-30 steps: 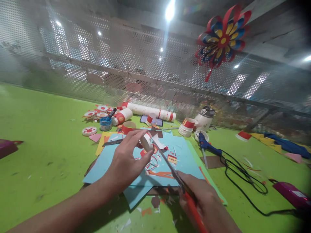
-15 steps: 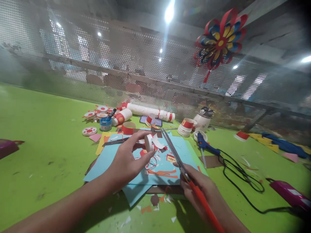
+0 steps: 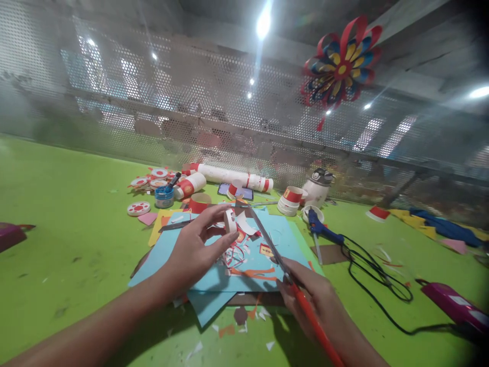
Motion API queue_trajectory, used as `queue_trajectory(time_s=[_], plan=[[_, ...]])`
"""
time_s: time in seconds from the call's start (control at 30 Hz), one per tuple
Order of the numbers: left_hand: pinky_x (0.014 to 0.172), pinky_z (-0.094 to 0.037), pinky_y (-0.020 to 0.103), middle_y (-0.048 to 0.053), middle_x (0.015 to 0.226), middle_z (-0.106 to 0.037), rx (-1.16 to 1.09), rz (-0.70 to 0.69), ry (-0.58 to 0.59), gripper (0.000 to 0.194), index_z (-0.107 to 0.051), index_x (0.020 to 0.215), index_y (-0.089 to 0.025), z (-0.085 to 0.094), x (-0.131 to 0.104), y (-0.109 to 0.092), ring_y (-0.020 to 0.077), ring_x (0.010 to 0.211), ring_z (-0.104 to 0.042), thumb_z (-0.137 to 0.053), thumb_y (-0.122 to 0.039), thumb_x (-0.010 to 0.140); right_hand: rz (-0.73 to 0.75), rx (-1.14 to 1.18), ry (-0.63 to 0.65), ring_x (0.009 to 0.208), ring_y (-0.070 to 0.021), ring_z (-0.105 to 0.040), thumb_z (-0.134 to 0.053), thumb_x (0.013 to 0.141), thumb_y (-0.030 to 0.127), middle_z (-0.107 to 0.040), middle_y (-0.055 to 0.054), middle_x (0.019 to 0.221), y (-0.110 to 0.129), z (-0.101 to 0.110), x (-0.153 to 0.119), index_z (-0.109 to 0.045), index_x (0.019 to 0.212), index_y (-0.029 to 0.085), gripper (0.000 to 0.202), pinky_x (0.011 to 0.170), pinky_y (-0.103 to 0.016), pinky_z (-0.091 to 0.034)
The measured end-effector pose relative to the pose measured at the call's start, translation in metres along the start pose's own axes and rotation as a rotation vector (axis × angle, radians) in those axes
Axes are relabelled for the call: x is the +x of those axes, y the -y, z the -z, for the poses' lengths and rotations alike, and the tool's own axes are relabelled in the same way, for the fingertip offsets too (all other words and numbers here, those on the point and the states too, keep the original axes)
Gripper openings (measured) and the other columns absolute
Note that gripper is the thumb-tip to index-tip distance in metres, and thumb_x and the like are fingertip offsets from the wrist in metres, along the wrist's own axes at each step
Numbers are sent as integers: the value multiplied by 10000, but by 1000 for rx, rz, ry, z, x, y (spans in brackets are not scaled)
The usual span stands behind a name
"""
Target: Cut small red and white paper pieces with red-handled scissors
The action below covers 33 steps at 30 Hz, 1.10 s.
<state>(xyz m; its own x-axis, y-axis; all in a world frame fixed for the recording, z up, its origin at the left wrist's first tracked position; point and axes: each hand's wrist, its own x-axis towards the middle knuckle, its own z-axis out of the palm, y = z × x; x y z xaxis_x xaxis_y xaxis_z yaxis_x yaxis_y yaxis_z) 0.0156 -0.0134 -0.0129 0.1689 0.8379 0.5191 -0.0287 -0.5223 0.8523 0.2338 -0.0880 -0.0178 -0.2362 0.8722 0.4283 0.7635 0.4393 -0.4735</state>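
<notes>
Between the thumb and fingers of my left hand (image 3: 194, 244) is a small white paper cup piece (image 3: 230, 222), its rim turned toward the right. A curled white paper strip (image 3: 246, 224) lies or hangs just to its right; whether it is joined to the piece I cannot tell. My right hand (image 3: 309, 293) grips scissors (image 3: 267, 239) with long metal blades and red handles. Their blades look nearly closed and point up and left, apart from the cup piece. Under both hands lie light blue paper sheets (image 3: 168, 260) with red, orange and white scraps on them.
A blue glue gun (image 3: 324, 228) with a black cord lies at right, near a purple power strip (image 3: 454, 306). Behind stand cut paper cups (image 3: 289, 201), a white jug (image 3: 317, 187), a phone (image 3: 244, 193), a long white tube (image 3: 229, 175) and a blue jar (image 3: 164, 197).
The scissor blades, slightly apart before, are now closer together. My left hand and the cup piece have shifted a little left. The whole view has moved slightly.
</notes>
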Motion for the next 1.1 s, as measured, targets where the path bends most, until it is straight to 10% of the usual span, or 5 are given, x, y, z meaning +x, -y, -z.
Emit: queue_trajectory(time_s=[0.73,1.1], plan=[[924,-499,398,66,1159,-588,243,-185,-106,385,-540,1139,-213,1,1,9,193,1055,-576,-616,-177,763,13,-314,33,783,-271,-520,-493,689,38,-526,-106,862,-2,-10,-11,-494,1232,90,545,660,-437,-481],[928,-488,393,85,1174,-583,175,-156,-63,368,-543,1134,-203,-3,-2,12,206,1093,-553,-619,-171,775,36,-306,87,749,-283,-559,-475,824,142,-559,-128,868,-4,-14,-15,-478,1279,92,458,614,-448,-486]])
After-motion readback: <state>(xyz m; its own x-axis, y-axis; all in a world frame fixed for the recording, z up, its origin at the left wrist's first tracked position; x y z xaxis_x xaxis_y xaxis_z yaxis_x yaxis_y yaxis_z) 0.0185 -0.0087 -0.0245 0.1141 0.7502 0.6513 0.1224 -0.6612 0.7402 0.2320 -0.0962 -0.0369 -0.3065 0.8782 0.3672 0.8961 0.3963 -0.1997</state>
